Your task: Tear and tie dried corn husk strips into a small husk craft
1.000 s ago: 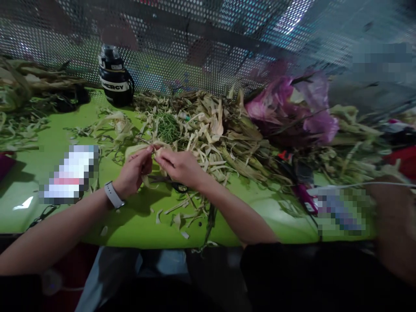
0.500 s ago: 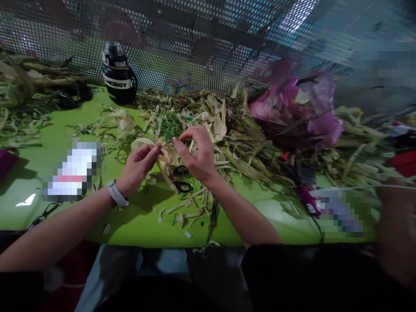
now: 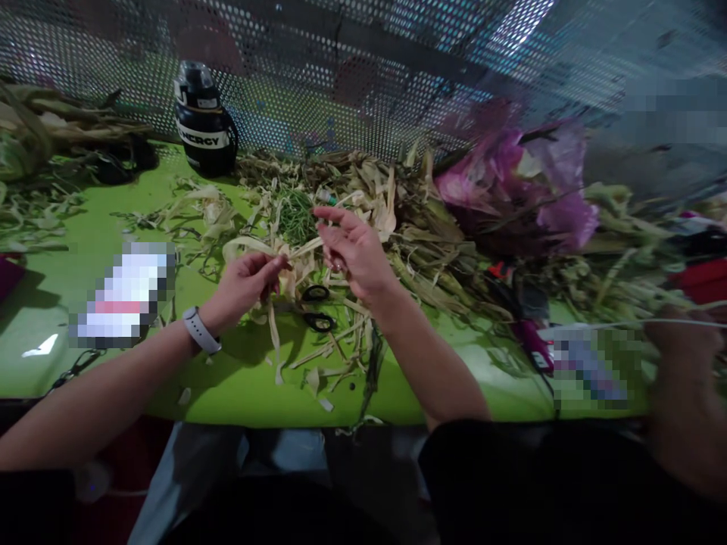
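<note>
My left hand (image 3: pixel 245 281), with a grey watch at the wrist, pinches a pale dried corn husk (image 3: pixel 250 246) over the green table (image 3: pixel 85 303). My right hand (image 3: pixel 353 252) is raised a little to the right of it, and its fingertips pinch a narrow strip (image 3: pixel 305 247) torn from the same husk. The strip stretches between both hands. Black-handled scissors (image 3: pixel 316 306) lie on the table just below my hands, among loose husk scraps (image 3: pixel 318 363).
A heap of dried husks (image 3: pixel 397 227) covers the table's middle and right. A black jug (image 3: pixel 203 125) stands by the perforated metal screen at the back. A pink plastic bag (image 3: pixel 511 189) lies at right. Another person's hand (image 3: pixel 681 348) shows at far right.
My hands have drawn apart: the right hand rose and moved right and away, pulling a strip off the husk that the left hand keeps pinched. The scissors under my hands came into view.
</note>
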The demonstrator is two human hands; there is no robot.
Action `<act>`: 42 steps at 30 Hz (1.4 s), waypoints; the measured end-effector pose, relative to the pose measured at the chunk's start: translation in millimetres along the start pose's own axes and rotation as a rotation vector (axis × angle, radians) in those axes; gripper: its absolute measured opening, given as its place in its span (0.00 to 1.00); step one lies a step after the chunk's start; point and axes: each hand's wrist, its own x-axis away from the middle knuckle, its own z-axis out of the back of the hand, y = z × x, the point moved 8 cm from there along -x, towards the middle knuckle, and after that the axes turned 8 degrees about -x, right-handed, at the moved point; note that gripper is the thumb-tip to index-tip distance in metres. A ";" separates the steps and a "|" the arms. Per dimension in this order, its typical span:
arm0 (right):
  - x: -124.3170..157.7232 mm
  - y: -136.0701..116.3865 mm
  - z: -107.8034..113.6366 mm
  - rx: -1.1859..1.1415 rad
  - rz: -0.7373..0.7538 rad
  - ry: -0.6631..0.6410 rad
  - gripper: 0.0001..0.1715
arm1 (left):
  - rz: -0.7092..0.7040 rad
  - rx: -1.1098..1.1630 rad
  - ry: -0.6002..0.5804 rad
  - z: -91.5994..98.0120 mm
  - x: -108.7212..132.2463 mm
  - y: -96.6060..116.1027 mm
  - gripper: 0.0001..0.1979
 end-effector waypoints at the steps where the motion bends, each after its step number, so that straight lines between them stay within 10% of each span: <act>1: -1.6 0.8 3.5 -0.024 -0.001 0.016 0.27 | 0.021 -0.007 -0.082 -6.8 1.0 -1.5 0.18; 6: -11.5 13.4 10.4 -0.041 0.014 0.032 0.29 | 0.008 0.062 -0.217 -18.7 4.7 -2.4 0.16; 12: -7.6 5.5 14.7 0.018 0.069 0.125 0.24 | 0.122 0.325 -0.099 -9.6 -0.5 -14.9 0.13; 18: 16.1 -6.5 -27.9 0.269 0.048 -0.088 0.17 | 0.140 0.529 0.038 -0.7 -5.2 -17.9 0.08; 31: 31.8 -18.6 -50.9 0.580 0.295 -0.127 0.18 | 0.049 0.584 0.126 5.5 -3.1 -9.5 0.09; 42: 40.1 23.3 -81.4 0.744 0.011 -0.348 0.10 | 0.154 0.634 0.119 0.2 0.2 -17.0 0.09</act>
